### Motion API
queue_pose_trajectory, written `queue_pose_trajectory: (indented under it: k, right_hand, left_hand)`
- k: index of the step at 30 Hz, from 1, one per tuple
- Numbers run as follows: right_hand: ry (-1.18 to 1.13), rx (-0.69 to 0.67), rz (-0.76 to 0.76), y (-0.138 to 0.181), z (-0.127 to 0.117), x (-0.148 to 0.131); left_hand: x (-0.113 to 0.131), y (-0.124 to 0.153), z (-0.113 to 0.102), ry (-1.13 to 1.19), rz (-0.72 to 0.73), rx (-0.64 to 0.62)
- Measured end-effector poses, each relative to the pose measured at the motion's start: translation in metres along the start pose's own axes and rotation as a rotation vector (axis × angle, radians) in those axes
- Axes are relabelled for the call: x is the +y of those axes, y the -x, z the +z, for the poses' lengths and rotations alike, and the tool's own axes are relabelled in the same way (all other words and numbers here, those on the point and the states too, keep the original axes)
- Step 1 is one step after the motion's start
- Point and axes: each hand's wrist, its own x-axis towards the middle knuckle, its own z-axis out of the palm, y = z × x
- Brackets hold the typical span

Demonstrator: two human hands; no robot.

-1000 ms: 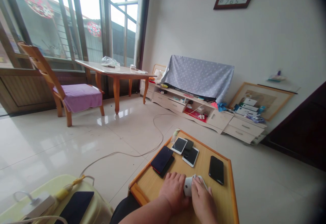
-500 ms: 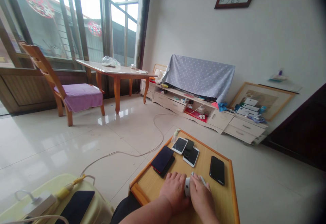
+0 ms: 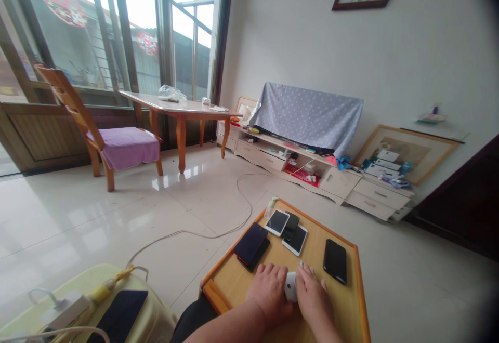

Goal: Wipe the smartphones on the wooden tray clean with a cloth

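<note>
My left hand [image 3: 270,290] and my right hand [image 3: 312,295] rest close together on a small wooden table [image 3: 230,279] with a raised orange rim. Between them they grip a small white phone [image 3: 290,286], mostly covered by my fingers. Beyond my hands lie a black phone [image 3: 335,261] at the right, a dark red-edged phone [image 3: 250,243] stacked on another at the left, and white phones [image 3: 277,222] with a dark one between them at the far side.
A pale yellow stool [image 3: 144,322] at the lower left carries a dark phone [image 3: 119,312] and a white power strip [image 3: 62,307] with cables running over the tiled floor [image 3: 117,213]. Farther off stand a wooden chair [image 3: 101,135], a dining table [image 3: 179,109] and a low TV cabinet [image 3: 312,169].
My two hands have closed nearer together over the white phone, hiding more of it. The view has shifted slightly upward and rightward.
</note>
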Motion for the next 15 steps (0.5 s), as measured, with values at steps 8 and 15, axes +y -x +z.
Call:
queue_pose_trajectory:
  k: [8, 15]
  right_hand:
    - [-0.088, -0.030, -0.135, 0.037, 0.029, -0.013]
    - [-0.081, 0.029, 0.033, 0.020, 0.020, 0.027]
  left_hand:
    - [-0.005, 0.000, 0.005, -0.024, 0.032, 0.011]
    - [0.000, 0.001, 0.001, -0.026, 0.009, 0.026]
